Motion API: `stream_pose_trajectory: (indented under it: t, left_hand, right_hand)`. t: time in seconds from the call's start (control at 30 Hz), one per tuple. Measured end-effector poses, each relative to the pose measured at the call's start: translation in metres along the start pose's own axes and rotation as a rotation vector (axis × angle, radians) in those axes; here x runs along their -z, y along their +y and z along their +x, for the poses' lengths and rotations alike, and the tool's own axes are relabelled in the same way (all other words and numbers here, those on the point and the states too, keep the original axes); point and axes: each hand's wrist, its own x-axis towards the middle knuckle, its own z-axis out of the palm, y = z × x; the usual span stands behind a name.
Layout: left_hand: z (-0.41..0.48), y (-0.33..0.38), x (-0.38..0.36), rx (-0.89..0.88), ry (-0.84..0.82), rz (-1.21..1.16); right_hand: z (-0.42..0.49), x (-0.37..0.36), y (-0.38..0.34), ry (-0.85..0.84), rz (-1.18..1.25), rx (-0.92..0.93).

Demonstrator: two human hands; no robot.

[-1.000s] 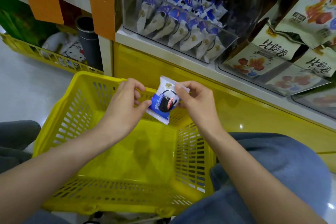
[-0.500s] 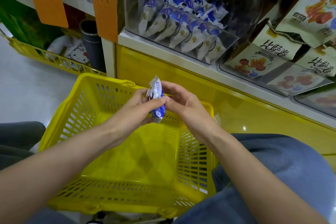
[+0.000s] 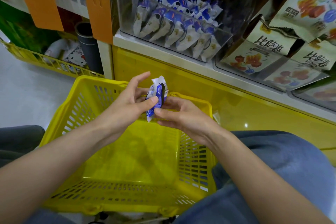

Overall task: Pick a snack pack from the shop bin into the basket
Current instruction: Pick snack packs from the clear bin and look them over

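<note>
Your left hand (image 3: 127,104): thumb pinched the snack pack (image 3: 157,94), forefinger straight. Pack: on edge above the basket (image 3: 60,112), far rim. Your right hand (image 3: 183,116): gripped its lower end. Shop bin (image 3: 172,23): 12 o'clock.

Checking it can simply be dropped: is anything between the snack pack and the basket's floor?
Nothing visible does. The snack pack is pinched between the left hand and the right hand, roughly over the far end of the basket, whose open top lies below it.
</note>
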Motion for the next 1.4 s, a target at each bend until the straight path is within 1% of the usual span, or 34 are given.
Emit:
stream_pose_trajectory:
  t: [0.07,0.13,0.23,0.33,0.4,0.47,0.5,0.63,0.73,0.9,1.07,1.2,1.3,1.37,1.4]
  left_hand:
    - [0.001,0.002,0.001,-0.048,-0.031,0.016]
    - [0.004,0.001,0.003,-0.115,-0.022,0.064]
    - [0.008,-0.004,0.008,-0.204,0.044,0.321]
    - [0.006,-0.011,0.012,-0.251,0.149,0.627]
    - [0.001,-0.014,0.012,-0.357,0.128,0.848]
    - [-0.003,-0.015,0.011,-0.444,0.091,1.003]
    - [-0.004,-0.014,0.009,-0.456,0.098,1.023]
    - [-0.002,-0.011,0.006,-0.421,0.149,0.884]
    - [-0.002,-0.010,0.005,-0.350,0.141,0.804]
    - [-0.005,-0.009,0.007,-0.399,0.104,0.901]
    - [-0.009,-0.005,0.005,-0.352,0.055,0.891]
    - [-0.013,-0.001,0.003,-0.285,0.039,1.010]
    - [-0.013,-0.004,0.003,-0.189,0.049,1.254]
    - [-0.012,-0.006,0.005,-0.192,0.049,1.338]
    - [-0.011,-0.007,0.006,-0.199,0.051,1.332]
  right_hand:
    - [0.001,0.000,0.001,0.077,-0.070,0.018]
    - [0.003,0.002,0.000,0.172,-0.152,0.040]
    - [0.003,0.006,-0.001,0.275,-0.237,0.081]
    - [0.004,0.006,0.000,0.352,-0.394,0.146]
    - [0.004,0.005,0.000,0.335,-0.395,0.155]
    - [0.004,0.004,0.000,0.302,-0.346,0.143]
    - [0.004,0.004,0.000,0.297,-0.334,0.132]
    - [0.004,0.003,-0.001,0.308,-0.230,0.123]
    - [0.001,0.004,-0.003,0.298,-0.179,0.136]
    - [0.000,0.008,-0.002,0.250,-0.044,0.156]
    - [0.001,0.004,0.005,0.281,-0.030,0.170]
    - [0.001,-0.005,0.012,0.268,-0.048,0.188]
    - [0.001,-0.014,0.017,0.279,-0.120,0.226]
    - [0.003,-0.017,0.019,0.260,-0.154,0.247]
    - [0.003,-0.017,0.018,0.252,-0.163,0.259]
